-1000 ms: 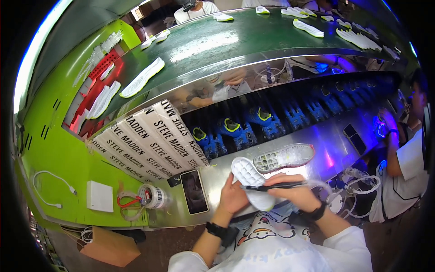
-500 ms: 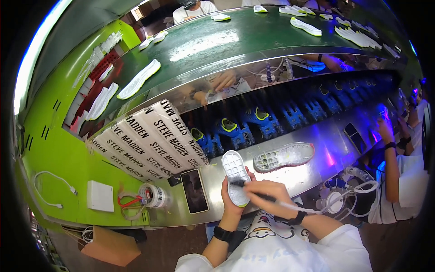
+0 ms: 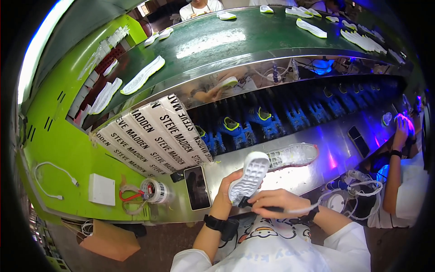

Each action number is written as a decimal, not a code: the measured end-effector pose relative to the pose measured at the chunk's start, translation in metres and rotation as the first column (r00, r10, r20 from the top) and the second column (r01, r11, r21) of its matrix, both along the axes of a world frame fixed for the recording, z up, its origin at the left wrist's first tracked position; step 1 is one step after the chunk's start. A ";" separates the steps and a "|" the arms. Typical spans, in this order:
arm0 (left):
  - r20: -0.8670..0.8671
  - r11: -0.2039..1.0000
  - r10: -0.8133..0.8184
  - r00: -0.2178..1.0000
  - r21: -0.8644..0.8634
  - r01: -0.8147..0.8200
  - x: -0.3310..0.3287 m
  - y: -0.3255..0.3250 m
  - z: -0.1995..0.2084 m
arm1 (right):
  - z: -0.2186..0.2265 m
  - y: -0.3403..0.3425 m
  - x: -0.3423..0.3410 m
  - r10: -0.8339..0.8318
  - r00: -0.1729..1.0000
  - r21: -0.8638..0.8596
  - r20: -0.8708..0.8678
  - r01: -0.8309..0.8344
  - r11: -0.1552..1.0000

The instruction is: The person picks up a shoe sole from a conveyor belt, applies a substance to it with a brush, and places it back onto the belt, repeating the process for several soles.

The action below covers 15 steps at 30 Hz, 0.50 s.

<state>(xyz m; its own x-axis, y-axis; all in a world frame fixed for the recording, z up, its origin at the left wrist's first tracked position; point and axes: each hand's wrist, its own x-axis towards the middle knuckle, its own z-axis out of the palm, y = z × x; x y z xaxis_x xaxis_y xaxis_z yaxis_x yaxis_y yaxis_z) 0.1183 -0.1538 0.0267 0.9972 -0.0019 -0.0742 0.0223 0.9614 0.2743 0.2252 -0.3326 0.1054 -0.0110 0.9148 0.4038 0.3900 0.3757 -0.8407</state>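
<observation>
My left hand (image 3: 225, 190) grips a white shoe sole (image 3: 249, 177), held tread side up and tilted away from me over the steel shelf (image 3: 312, 174). Just to its right, my right hand (image 3: 277, 201) pinches a thin dark pen-like tool (image 3: 272, 209), its tip touching the near end of the sole. A second white shoe (image 3: 292, 155) lies on its side on the shelf just beyond the held sole.
A dark phone (image 3: 197, 194) lies left of my hands, beside a tape roll (image 3: 151, 191) and a white box (image 3: 102, 189). White soles (image 3: 143, 75) ride the green conveyor above. To the right, another person's hand (image 3: 401, 128) works under purple light. Cables and tubing (image 3: 358, 190) lie right.
The sole has turned from lying flat and low to upright in my left hand, then shifted slightly right. My right hand with the tool has come in under its near end.
</observation>
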 end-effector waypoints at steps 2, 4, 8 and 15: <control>-0.122 0.980 -0.067 0.990 0.180 0.089 -0.004 0.009 0.008 | 0.010 -0.006 0.007 0.055 0.992 -0.123 0.115 -0.040 0.992; -0.218 0.932 0.023 0.976 0.359 0.058 -0.005 -0.014 0.076 | 0.008 -0.009 0.010 -0.032 0.999 -0.063 0.032 0.034 0.997; -0.418 0.765 -0.084 0.905 0.554 0.327 0.017 0.001 0.078 | 0.014 -0.009 0.006 0.034 0.978 0.004 0.207 -0.036 0.999; -0.470 0.604 -0.155 0.869 0.651 0.460 0.029 0.002 0.052 | 0.007 -0.027 0.020 -0.056 0.994 -0.060 0.098 0.062 0.996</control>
<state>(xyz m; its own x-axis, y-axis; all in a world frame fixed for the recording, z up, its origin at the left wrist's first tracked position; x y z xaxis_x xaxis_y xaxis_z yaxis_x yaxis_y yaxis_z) 0.1469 -0.1515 0.0785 0.8521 -0.0980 -0.5141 0.5117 0.3624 0.7790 0.2455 -0.3598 0.1120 0.0071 0.9385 0.3451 0.4903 0.2975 -0.8192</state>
